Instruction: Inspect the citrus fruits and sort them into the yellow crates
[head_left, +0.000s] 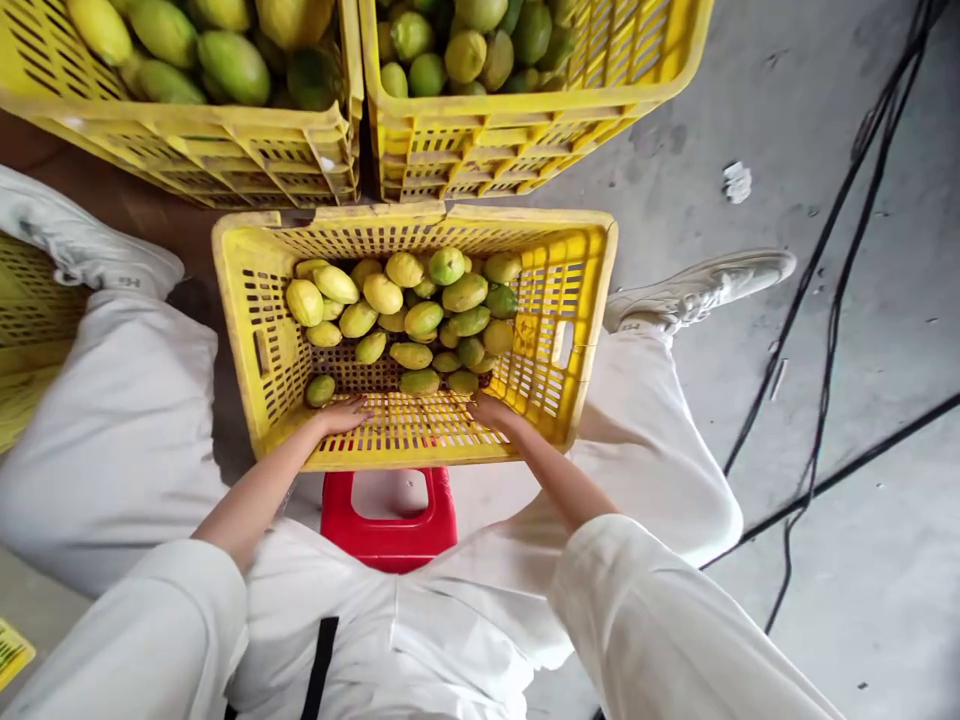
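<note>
A yellow plastic crate stands between my legs, with green and yellow lemons spread over its floor. My left hand reaches over the near side and rests against the inner wall, fingers stretched out and holding nothing. One greenish lemon lies just beyond it. Farther right along the same wall is my right hand, also inside the crate, with its fingers extended and partly hard to see. No fruit shows in its grasp. Several lemons lie close to its fingertips.
Two fuller yellow crates, one at left and one at right, stand beyond the middle crate. A red stool is under me. Black cables run across the floor at right. Another yellow crate stands at far left.
</note>
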